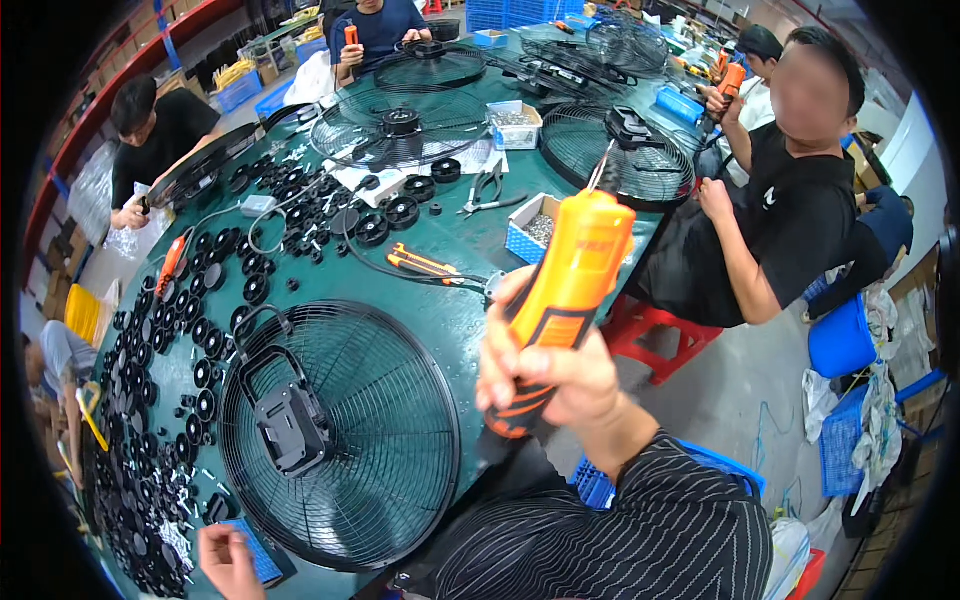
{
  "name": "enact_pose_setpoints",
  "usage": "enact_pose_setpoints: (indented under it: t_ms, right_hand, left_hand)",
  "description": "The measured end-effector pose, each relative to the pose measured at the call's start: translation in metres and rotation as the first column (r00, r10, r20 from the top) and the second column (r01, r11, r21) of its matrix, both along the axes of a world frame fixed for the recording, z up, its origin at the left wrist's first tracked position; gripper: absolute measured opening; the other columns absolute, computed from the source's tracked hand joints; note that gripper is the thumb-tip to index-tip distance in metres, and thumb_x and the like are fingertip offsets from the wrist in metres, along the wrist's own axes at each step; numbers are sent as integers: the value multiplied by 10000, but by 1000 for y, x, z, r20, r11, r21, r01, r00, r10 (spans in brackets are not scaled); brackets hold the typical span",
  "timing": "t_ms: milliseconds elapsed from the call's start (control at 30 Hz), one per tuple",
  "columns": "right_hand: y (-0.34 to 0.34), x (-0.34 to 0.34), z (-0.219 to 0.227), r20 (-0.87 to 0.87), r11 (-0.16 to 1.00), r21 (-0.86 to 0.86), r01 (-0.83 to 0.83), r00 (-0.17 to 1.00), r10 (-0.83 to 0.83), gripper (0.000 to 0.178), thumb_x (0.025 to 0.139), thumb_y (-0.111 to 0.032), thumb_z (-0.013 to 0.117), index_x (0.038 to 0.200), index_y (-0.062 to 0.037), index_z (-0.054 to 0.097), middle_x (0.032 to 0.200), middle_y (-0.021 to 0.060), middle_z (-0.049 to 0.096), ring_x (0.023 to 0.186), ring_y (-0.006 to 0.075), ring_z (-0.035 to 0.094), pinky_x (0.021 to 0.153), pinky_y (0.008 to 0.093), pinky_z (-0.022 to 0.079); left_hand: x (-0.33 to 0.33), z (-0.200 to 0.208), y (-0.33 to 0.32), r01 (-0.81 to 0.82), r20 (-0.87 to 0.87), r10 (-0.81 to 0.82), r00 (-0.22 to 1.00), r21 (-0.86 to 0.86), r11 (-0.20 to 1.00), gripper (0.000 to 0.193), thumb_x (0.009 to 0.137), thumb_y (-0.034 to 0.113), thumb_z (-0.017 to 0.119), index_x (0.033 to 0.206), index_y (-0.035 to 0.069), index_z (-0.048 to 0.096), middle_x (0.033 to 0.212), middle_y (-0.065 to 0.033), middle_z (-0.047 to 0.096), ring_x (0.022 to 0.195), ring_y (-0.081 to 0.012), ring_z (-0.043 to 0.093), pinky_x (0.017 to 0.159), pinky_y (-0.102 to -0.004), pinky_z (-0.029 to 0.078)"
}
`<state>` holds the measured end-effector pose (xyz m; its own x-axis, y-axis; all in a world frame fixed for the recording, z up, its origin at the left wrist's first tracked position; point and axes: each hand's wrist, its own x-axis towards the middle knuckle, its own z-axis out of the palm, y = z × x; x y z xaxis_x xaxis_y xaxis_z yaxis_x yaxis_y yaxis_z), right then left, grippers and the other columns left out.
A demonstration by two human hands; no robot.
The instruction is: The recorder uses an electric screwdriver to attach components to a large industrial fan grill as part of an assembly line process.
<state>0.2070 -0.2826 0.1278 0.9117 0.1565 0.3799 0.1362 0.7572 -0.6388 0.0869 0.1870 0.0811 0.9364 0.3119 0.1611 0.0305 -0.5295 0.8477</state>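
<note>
My right hand (560,370) is wrapped round an orange and black electric screwdriver (575,260), raised at a tilt over the table's front edge. A wire loop shows at its upper end. At the lower left my left hand (228,560) has its fingers curled in, beside a small blue box (252,552); whatever they may hold is hidden. Between my hands a round black fan guard (390,420) lies on the green table. A black motor bracket (290,425) with a bent tube handle sits on the guard, left of its middle.
Many black round knobs (205,340) and loose screws (175,545) cover the table's left side. Pliers (485,190), an orange utility knife (425,263) and a box of screws (535,228) lie beyond the guard. Co-workers sit round the table; a red stool (655,335) stands to the right.
</note>
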Motion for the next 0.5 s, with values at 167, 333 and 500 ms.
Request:
enact_pose_setpoints:
  t_ms: [167,333,500]
  right_hand:
    - [34,-14,-4,128,955,292,-53,992,15,418,880,6,582,1259,-45,414,794,98,544,673,188,609,659,389,537]
    - [49,-28,7,119,911,413,13,991,-68,422,875,2,569,1254,-58,395,779,83,527,622,164,571,595,342,518]
    - [50,-33,-4,102,893,450,27,991,-81,420,868,-3,581,1241,-55,396,772,84,532,626,160,574,579,329,508]
  left_hand:
    - [15,8,-136,325,48,-356,933,-536,779,169,942,-24,606,1106,9,632,947,-153,639,558,-122,537,469,-206,438]
    - [12,-12,-179,295,87,-343,935,-724,623,114,989,39,563,1083,22,625,957,-144,640,528,-117,529,424,-213,431]
    - [15,-14,-194,213,76,-293,953,-858,468,61,1007,83,560,1045,49,594,959,-92,624,680,-91,567,491,-167,452]
